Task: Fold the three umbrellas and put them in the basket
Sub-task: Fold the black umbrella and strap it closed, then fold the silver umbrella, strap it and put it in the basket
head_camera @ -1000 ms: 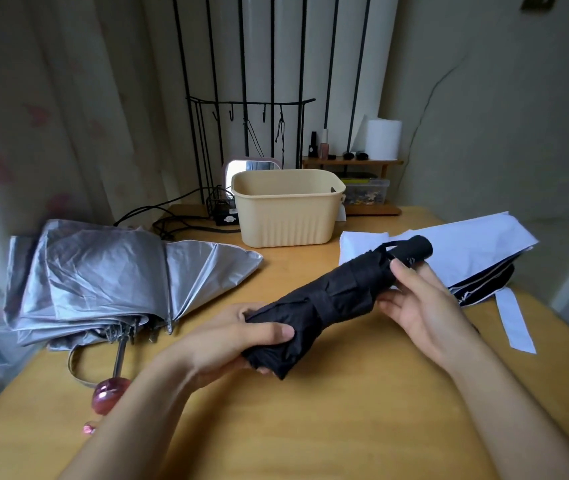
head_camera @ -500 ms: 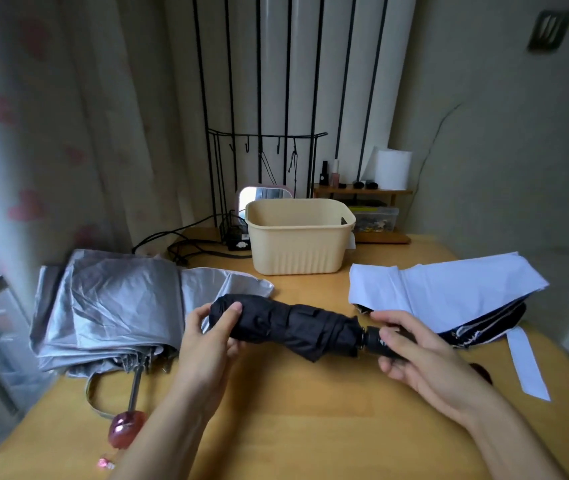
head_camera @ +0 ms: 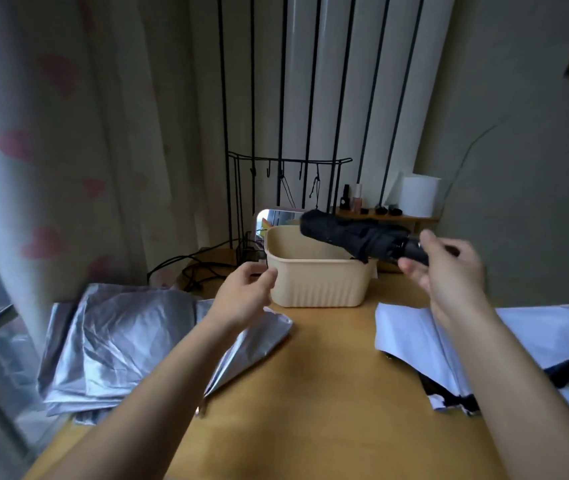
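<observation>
Table: wooden top carrying everything; my landmark is the basket at its far middle.
Silver umbrella: unfolded, lying slack well to the left of the basket and nearer to me, its tip reaching toward the basket's front.
White umbrella: also unfolded, spread to the right of the basket and nearer to me, black lining showing under its edge.
Basket: cream plastic, ribbed wall, upright, open top.
Black umbrella: folded and wrapped, held in the air over the basket's right rim, tip end leaning left across the opening, not yet inside.
My right hand: just right of the basket, fingers curled around the black umbrella's handle.
My left hand: just left of the basket, fingers loosely spread, holding nothing, thumb touching or nearly touching the basket's wall; I cannot tell which.
</observation>
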